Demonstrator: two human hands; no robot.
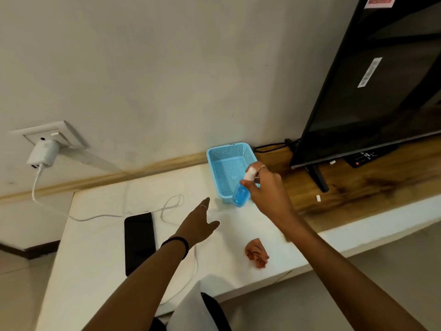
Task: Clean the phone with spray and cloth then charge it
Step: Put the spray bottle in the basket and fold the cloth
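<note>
Aloft, spray bottle (241, 195) in right hand (263, 187), cap up-right, base down-left.

The white table (100, 247) had a black phone (139, 242) lying flat, a white charger cable (171, 206) looping beside it, and a crumpled orange cloth (257, 253) near the front edge. A blue basket (229, 151) sat at the back, right where the wooden TV shelf (358, 189) started.
</note>
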